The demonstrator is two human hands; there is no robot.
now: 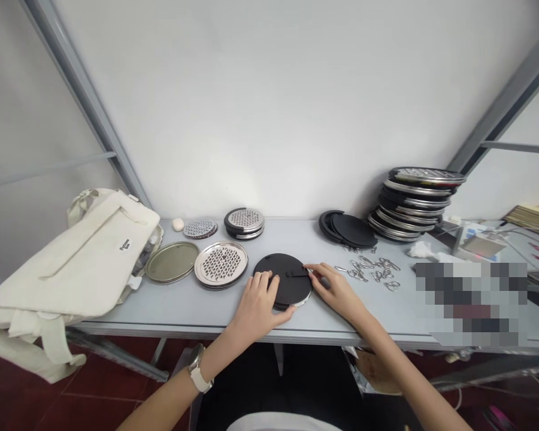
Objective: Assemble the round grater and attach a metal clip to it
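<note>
- Left hand point(261, 299): partly open, fingers bent and laid on top of the black round disc point(294, 288), thumb spread toward its near rim. No closed grip visible.
- Right hand point(335, 287): thumb and index drawn nearly together at the disc's 3 o'clock edge, by the end of a dark slot point(299, 275). Can't tell if anything is pinched.
- Disc lies flat on the grey table point(153, 308), 1 o'clock of the left palm, 10 o'clock of the right palm. Silver rim shows under its 5 o'clock edge.
- Clocks below are from the disc, 12 = wall.
- 9–10 o'clock: silver grater disc point(222, 264), then olive round plate point(173, 261).
- 11 o'clock: small stack of perforated discs point(246, 219) with black edging.
- 2 o'clock: black discs point(354, 231), overlapping; tall disc stack point(415, 203) beyond.
- 3 o'clock: scattered metal clips point(381, 266), too small to make out singly.
- Hidden: left fingers cover the disc's 7–9 o'clock side; right fingertips mask the slot's outer end; whatever sits under the disc is unclear.
- 9 o'clock, far out: cream bag point(90, 257), cut off at frame edge. 4 o'clock: pixelated patch point(471, 305), contents unreadable.
</note>
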